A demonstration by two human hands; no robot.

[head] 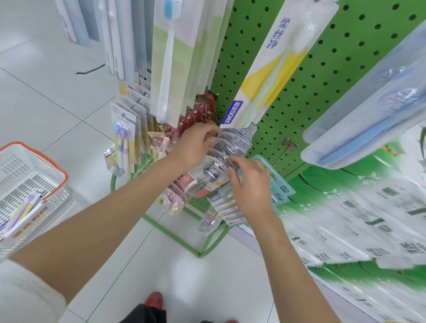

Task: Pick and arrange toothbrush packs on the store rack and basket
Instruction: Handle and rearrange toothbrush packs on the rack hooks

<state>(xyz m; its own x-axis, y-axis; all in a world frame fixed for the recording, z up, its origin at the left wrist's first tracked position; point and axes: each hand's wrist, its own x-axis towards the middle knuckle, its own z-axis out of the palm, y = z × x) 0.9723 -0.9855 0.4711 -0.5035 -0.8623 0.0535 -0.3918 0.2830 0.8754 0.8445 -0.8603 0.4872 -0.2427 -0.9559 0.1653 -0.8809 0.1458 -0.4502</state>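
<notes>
Reaching into the low hooks of the toothbrush rack

Both arms stretch forward and down to the green pegboard rack [334,69]. The left hand [197,144] sits at the top of a row of clear toothbrush packs [233,141] hanging low on a hook, with its fingers curled and its thumb and fingertips pinching the upper edge of the packs. The right hand [251,187] lies just beside it, lower on the same row. Its fingers are bent over the front packs and touching them, though I cannot tell whether they have hold of one (the palm faces away from the camera).

Dark red packs [200,114] hang just behind the left hand, and teal packs [283,187] show just past the right hand. Taller packs hang above, among them a white pack with a blue brush [170,41] and a yellow-and-white pack [279,59].

A white basket [46,158] with an orange rim stands on the tiled floor to the left, well apart from the hands, and a purple-and-yellow brush pack [25,211] lies inside it. Stacked green-and-white paper goods [380,217] fill the shelf to the right. Red shoes [155,299] show at the bottom edge.
</notes>
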